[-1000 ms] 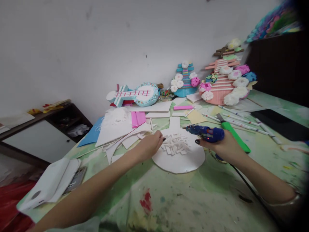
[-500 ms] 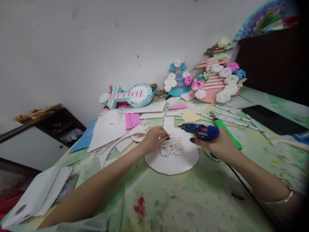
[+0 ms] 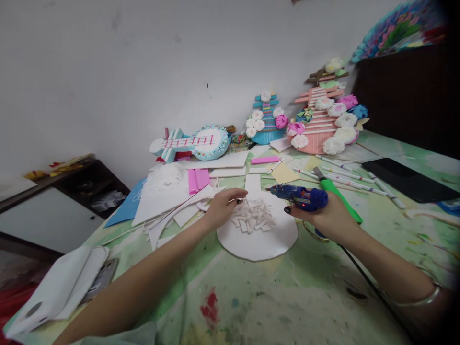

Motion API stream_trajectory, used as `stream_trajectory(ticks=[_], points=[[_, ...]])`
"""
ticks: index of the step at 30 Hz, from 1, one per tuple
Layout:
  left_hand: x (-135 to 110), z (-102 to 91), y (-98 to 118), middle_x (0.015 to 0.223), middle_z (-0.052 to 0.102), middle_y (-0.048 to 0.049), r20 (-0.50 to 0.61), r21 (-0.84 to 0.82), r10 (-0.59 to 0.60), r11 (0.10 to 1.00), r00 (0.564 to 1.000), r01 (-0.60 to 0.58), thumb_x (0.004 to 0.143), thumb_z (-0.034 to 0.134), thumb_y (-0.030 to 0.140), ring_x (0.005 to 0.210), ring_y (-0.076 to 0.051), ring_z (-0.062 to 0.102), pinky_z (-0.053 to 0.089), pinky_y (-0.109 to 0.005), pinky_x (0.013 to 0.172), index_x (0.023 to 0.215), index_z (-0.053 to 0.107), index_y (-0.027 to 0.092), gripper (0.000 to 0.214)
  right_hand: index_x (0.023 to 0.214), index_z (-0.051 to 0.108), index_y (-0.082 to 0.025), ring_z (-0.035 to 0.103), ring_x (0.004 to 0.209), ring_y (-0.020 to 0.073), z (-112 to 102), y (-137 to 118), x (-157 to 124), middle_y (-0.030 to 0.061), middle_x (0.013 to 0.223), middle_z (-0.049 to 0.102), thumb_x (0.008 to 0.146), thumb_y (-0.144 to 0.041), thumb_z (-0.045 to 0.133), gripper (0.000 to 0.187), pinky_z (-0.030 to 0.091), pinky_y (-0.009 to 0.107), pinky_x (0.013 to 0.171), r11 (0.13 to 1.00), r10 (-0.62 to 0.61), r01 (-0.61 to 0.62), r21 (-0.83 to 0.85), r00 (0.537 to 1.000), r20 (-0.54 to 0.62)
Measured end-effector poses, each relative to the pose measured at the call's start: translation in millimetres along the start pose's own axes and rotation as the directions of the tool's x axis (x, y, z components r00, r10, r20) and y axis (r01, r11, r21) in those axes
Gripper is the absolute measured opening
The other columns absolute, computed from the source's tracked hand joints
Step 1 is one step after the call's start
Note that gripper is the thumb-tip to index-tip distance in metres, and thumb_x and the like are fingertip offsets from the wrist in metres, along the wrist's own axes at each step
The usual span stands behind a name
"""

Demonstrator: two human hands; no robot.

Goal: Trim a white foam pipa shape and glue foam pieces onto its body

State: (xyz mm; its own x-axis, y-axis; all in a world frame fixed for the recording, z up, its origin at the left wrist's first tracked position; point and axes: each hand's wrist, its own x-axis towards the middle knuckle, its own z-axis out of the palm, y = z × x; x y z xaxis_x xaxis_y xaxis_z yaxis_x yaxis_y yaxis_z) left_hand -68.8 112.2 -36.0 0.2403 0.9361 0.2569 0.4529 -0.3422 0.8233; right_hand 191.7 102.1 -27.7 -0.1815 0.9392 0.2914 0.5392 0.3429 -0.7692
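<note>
My right hand (image 3: 332, 218) is wrapped round a blue hot glue gun (image 3: 300, 196), its nozzle pointing left over the far side of a round white foam board (image 3: 255, 247). A small red light glows on the gun and a black cord trails from it. On the board lies a loose pile of small white strips (image 3: 253, 215). At the pile's left edge, my left hand (image 3: 224, 206) has its fingers stretched out and the thumb slightly apart; nothing shows between them. Behind the pile, a white rectangular piece (image 3: 252, 182) adjoins the board.
A green utility knife (image 3: 339, 199) and a black phone (image 3: 411, 179) lie to the right, with several markers (image 3: 352, 175). White foam offcuts (image 3: 187, 213) and pink pieces (image 3: 199, 180) lie left. Decorated instrument models (image 3: 212, 141) line the wall. A white case (image 3: 53, 292) sits front left.
My left hand has drawn back slightly left from the pile, and its fingers have straightened. The glue gun stays nearly in place in my right hand. The view has shifted slightly.
</note>
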Motion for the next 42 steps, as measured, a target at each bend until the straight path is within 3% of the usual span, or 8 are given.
stream_trajectory(ticks=[4,9,13,15,20,26,32,42], points=[[-3,-2.7,-6,0.102,0.067,-0.0104,-0.012,-0.108,-0.072,0.992,0.997,0.070,0.071,0.049,0.008,0.098,-0.020,0.064,0.052,-0.037,0.088,0.098,0.062,0.013,0.030,0.084,0.070,-0.017,0.062,0.071,0.0216,1,0,-1,0.0008,0.074,0.069,0.064,-0.040,0.068,0.030,0.049,0.028,0.062,1.000,-0.006,0.006,-0.005,1.000,0.015],[-6,-8.6,-4,0.100,0.068,-0.0066,-0.036,0.231,0.062,0.972,0.997,-0.052,0.074,0.046,0.009,0.094,-0.018,0.064,0.052,-0.036,0.086,0.094,0.066,0.017,0.029,0.087,0.071,-0.019,0.063,0.074,0.0223,0,-2,-1,0.0011,0.076,0.070,0.065,-0.036,0.068,0.028,0.051,0.028,0.063,0.999,-0.022,0.022,-0.029,1.000,0.006],[-7,-5.8,1,0.117,0.062,-0.0101,0.193,0.412,0.262,0.853,0.945,-0.321,0.085,0.043,0.018,0.117,-0.022,0.052,0.040,-0.040,0.101,0.108,0.062,0.017,0.030,0.089,0.071,-0.018,0.064,0.076,0.0232,-1,-3,0,0.0017,0.077,0.071,0.065,-0.034,0.068,0.029,0.051,0.028,0.065,0.999,-0.013,0.013,-0.033,1.000,-0.008],[-7,-2.2,4,0.127,0.056,-0.0122,0.311,0.462,0.276,0.792,0.910,-0.398,0.088,0.044,0.025,0.128,-0.024,0.040,0.032,-0.044,0.106,0.119,0.055,0.016,0.034,0.088,0.072,-0.017,0.064,0.075,0.0234,-2,-5,1,0.0022,0.076,0.071,0.065,-0.033,0.068,0.028,0.051,0.028,0.064,0.999,-0.002,0.002,-0.039,1.000,-0.011],[-8,1.9,6,0.136,0.047,-0.0148,0.361,0.540,0.188,0.756,0.913,-0.369,0.089,0.042,0.037,0.135,-0.028,0.028,0.031,-0.048,0.106,0.130,0.044,0.014,0.046,0.084,0.072,-0.016,0.064,0.072,0.0230,-4,-7,0,0.0025,0.069,0.069,0.064,-0.031,0.069,0.025,0.050,0.027,0.062,0.999,0.002,-0.003,-0.039,1.000,-0.024],[-7,-0.7,3,0.131,0.052,-0.0118,0.394,0.477,0.257,0.764,0.883,-0.435,0.089,0.042,0.038,0.133,-0.025,0.032,0.029,-0.044,0.109,0.113,0.058,0.017,0.035,0.084,0.071,-0.017,0.064,0.075,0.0237,-1,-1,1,0.0025,0.076,0.070,0.063,-0.033,0.069,0.027,0.050,0.029,0.067,0.998,0.027,-0.027,-0.058,1.000,-0.014],[-10,-2.0,0,0.136,0.047,-0.0128,0.376,0.432,0.274,0.793,0.885,-0.429,0.089,0.042,0.037,0.134,-0.024,0.030,0.029,-0.044,0.108,0.127,0.048,0.017,0.043,0.083,0.071,-0.017,0.063,0.072,0.0225,-1,0,1,0.0015,0.073,0.069,0.064,-0.034,0.068,0.026,0.049,0.028,0.063,0.998,0.032,-0.032,-0.056,0.999,-0.006],[-18,-2.6,7,0.142,0.039,-0.0147,0.415,0.496,0.129,0.798,0.901,-0.342,0.091,0.036,0.041,0.135,-0.025,0.029,0.025,-0.047,0.108,0.132,0.042,0.017,0.047,0.079,0.071,-0.017,0.062,0.067,0.0213,-2,-1,1,0.0011,0.062,0.066,0.064,-0.031,0.069,0.021,0.048,0.026,0.057,0.998,-0.024,0.021,-0.056,0.999,-0.043]])
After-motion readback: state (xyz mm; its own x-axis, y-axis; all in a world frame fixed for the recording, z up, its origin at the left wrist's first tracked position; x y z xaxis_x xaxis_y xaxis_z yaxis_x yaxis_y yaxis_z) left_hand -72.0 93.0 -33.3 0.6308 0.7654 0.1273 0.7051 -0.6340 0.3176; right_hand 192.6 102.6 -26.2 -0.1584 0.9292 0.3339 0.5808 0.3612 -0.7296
